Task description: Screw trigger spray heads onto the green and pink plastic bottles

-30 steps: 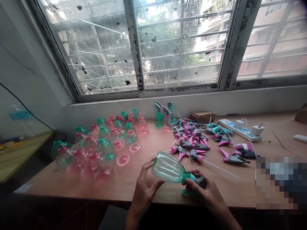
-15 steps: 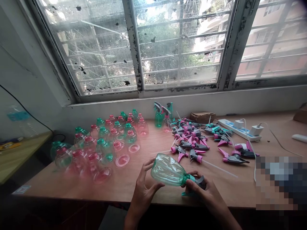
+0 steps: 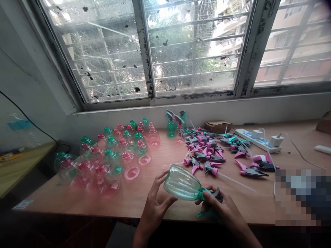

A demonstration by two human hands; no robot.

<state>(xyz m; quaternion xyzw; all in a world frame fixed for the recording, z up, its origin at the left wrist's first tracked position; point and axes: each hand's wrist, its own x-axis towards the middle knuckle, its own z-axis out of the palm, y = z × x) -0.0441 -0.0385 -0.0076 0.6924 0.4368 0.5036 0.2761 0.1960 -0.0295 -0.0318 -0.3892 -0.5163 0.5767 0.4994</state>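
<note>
A clear green spray bottle (image 3: 183, 183) lies tilted in the air above the table's front edge, its base to the left. At its neck is a grey and teal trigger spray head (image 3: 207, 193), partly hidden by fingers. My right hand (image 3: 219, 205) is closed around the collar and spray head, thumb on top; the teal trigger (image 3: 207, 213) shows below. My left hand (image 3: 158, 199) is beside the bottle's base, its fingers and thumb spread apart. The left fingertips are close to the base; whether they touch it is hard to make out.
Several pink and green bottles (image 3: 126, 156) without heads stand at the left. Loose trigger spray heads (image 3: 207, 146) lie heaped at right centre. Bottles with heads (image 3: 171, 128) stand by the wall. A white power strip (image 3: 258, 139) with chargers and cables lies at the right.
The bottle has shifted slightly right and turned a little about its length. The spray head and my right fingers have turned with it. My left hand has hardly moved.
</note>
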